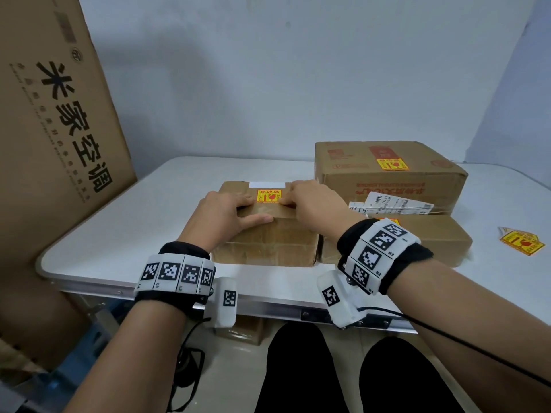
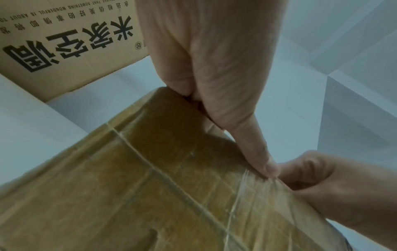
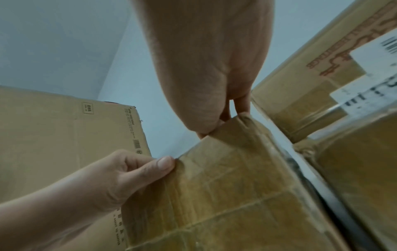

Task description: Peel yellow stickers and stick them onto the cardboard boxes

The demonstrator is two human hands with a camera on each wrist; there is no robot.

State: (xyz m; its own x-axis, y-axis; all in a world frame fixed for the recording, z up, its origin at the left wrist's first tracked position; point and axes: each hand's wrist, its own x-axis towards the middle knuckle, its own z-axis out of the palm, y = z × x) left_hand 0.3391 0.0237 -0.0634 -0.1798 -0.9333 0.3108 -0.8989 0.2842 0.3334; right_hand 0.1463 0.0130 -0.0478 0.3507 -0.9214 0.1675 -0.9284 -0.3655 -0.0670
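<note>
A small taped cardboard box (image 1: 265,236) sits mid-table with a yellow sticker (image 1: 269,195) flat on its top. My left hand (image 1: 253,210) holds the box's near top edge, thumb along the edge and fingers bent over the top; the left wrist view shows that thumb (image 2: 257,152) lying on the box (image 2: 150,186). My right hand (image 1: 287,202) grips the right part of the same edge. Its fingertips touch the sticker's right side, and its thumb is at the front of the box (image 3: 225,186).
A bigger box (image 1: 387,180) at the back right carries its own yellow sticker (image 1: 391,164). A low box (image 1: 423,242) with a loose shipping label (image 1: 387,204) touches the small box's right side. Spare yellow stickers (image 1: 520,242) lie far right. A tall carton (image 1: 59,129) leans at the left.
</note>
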